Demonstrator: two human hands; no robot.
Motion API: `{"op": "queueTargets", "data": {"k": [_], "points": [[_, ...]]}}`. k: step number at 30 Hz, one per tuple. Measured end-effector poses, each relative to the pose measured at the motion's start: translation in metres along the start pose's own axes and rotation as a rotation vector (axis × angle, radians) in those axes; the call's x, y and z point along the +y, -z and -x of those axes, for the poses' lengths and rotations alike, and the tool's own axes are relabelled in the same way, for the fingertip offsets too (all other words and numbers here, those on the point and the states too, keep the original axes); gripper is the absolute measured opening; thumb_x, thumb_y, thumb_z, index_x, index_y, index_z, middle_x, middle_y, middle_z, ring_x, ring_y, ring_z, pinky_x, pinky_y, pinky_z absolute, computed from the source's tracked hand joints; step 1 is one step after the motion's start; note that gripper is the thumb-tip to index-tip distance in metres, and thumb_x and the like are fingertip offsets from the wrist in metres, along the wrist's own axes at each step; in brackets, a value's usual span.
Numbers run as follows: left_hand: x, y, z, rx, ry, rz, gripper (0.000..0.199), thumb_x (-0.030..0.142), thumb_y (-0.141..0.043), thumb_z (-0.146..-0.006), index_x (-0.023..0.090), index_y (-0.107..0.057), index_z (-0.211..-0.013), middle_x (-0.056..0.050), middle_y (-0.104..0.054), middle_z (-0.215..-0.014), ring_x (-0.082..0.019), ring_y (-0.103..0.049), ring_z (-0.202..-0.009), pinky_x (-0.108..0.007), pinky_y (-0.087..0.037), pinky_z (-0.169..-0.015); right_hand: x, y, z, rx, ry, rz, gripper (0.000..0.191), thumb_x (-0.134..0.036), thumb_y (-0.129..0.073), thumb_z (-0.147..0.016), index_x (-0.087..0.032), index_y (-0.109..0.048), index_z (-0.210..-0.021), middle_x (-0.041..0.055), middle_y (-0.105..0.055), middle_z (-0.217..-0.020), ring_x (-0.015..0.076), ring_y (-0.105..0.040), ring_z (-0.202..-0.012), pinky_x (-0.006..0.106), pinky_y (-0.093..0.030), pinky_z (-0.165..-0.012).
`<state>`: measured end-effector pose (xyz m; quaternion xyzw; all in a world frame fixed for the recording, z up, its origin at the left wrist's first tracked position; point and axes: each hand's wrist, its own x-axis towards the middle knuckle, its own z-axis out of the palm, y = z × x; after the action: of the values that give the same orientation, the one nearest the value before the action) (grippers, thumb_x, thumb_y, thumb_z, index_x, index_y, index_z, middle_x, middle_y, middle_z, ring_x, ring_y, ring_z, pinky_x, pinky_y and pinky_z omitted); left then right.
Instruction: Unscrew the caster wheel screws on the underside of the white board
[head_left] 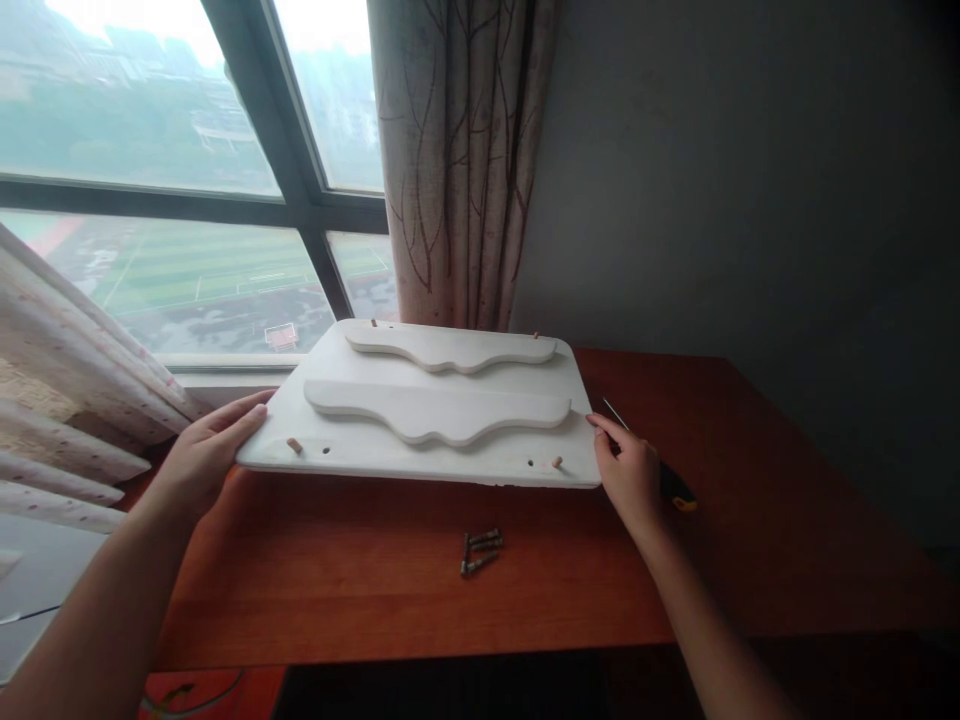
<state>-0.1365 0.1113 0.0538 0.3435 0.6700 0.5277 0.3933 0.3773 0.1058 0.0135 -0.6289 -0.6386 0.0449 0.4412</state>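
A white board (450, 468) with rounded corners lies over the wooden table, its near edge facing me. Two white scalloped strips, a far one (450, 350) and a near one (442, 412), rest on its top. Short wooden dowels, such as the left one (295, 446) and the right one (557, 462), stick up near the corners beside small dark holes. My left hand (214, 445) grips the board's left edge, thumb on top. My right hand (628, 465) holds the right edge with thumb and fingers.
Several metal bolts (480, 550) lie on the reddish-brown table (360, 590) in front of the board. A screwdriver (679, 490) with a black and yellow handle is partly behind my right hand. A window, curtains (465, 150) and a grey wall border the table.
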Motion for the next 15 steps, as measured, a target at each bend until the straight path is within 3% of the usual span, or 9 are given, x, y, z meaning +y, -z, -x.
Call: {"op": "queueTargets", "data": {"k": [9, 15], "points": [[0.002, 0.016, -0.018, 0.034, -0.011, -0.019, 0.067, 0.037, -0.081, -0.075, 0.011, -0.063, -0.134, -0.002, -0.077, -0.091, -0.012, -0.061, -0.070, -0.016, -0.049, -0.056, -0.026, -0.027, -0.009, 0.018, -0.014, -0.021, 0.037, -0.028, -0.046, -0.092, -0.017, -0.078, -0.105, 0.0107, -0.077, -0.112, 0.0257, -0.073, -0.105, 0.038, -0.057, -0.093], [0.003, 0.010, -0.018, 0.119, -0.016, -0.052, 0.055, 0.033, -0.076, -0.082, 0.001, -0.064, -0.124, -0.005, -0.075, -0.098, -0.010, -0.059, -0.073, -0.016, -0.048, -0.061, -0.024, -0.028, -0.009, -0.041, -0.026, -0.044, 0.039, -0.031, -0.044, -0.094, -0.018, -0.075, -0.113, 0.0102, -0.076, -0.115, 0.0244, -0.072, -0.102, 0.037, -0.056, -0.090]]}}
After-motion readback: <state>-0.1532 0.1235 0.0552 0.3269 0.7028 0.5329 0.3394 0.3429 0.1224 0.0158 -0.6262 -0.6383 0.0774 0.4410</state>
